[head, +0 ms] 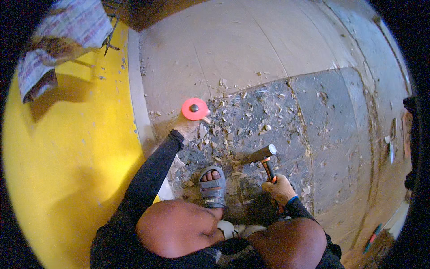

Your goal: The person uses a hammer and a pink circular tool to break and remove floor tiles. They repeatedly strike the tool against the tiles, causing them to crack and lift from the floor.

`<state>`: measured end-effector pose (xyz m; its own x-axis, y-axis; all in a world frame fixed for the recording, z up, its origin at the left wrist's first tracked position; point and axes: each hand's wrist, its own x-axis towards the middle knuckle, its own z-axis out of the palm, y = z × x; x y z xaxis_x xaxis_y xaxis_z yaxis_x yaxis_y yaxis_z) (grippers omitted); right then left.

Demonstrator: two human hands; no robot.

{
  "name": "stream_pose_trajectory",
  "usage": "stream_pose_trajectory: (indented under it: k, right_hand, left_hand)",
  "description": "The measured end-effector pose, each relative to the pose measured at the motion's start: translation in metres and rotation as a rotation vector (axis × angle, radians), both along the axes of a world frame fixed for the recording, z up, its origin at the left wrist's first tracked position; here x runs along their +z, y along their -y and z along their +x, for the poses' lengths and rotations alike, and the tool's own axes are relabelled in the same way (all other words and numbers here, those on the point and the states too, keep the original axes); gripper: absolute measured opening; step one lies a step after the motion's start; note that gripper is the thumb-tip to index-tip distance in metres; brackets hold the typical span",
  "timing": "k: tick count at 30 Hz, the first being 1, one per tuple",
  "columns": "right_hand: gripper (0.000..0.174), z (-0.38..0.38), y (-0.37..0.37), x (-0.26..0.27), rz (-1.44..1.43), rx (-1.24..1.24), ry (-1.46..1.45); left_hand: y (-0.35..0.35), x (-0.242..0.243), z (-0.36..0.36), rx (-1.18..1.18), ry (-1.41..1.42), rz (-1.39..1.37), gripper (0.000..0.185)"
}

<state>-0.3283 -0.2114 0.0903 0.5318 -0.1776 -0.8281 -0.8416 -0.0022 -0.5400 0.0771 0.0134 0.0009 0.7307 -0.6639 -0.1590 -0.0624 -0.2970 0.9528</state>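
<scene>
My left hand (pixel 188 128) grips a chisel with a round pink hand guard (pixel 188 114); its dark struck end faces up at me, and the blade is hidden below the guard. In my right hand (pixel 281 189) is a club hammer (pixel 263 154) with a black and orange handle. The hammer's head is apart from the chisel, to its lower right. Under both tools lies a floor with a rough dark area (pixel 255 107), where the covering is gone and broken chips (pixel 230 136) are scattered.
Beyond the dark area runs intact tan floor covering (pixel 228 43). A yellow wall (pixel 100 134) with a pale base strip (pixel 134 67) rises on my left. Patterned cloth (pixel 77 23) hangs at upper left. A knife-like tool (pixel 391 151) and a red-and-green handled tool (pixel 372 238) lie at right.
</scene>
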Motion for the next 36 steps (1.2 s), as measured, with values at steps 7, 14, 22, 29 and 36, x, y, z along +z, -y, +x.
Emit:
stream_pose_trajectory:
  k: [7, 14, 22, 29, 36]
  right_hand:
    - [0.032, 0.002, 0.007, -0.024, -0.068, 0.151, -0.086]
    - [0.044, 0.061, 0.054, 0.014, -0.099, 0.609, -0.334]
    - [0.041, 0.098, 0.053, 0.031, -0.402, 1.041, -0.22]
    - [0.04, 0.116, 0.051, 0.049, -0.353, 0.95, -0.351]
    - [0.041, 0.093, 0.04, 0.046, -0.334, 0.854, -0.295]
  left_hand:
    - [0.058, 0.043, 0.001, 0.189, -0.653, -0.711, 0.01]
    - [0.032, 0.039, 0.063, 0.141, -0.257, -0.32, 0.006]
    - [0.032, 0.01, 0.069, -0.166, -0.345, -0.174, 0.04]
    - [0.047, -0.01, 0.068, -0.32, 0.449, -0.345, 0.024]
    - [0.025, -0.014, 0.066, -0.137, -0.313, -0.058, 0.021]
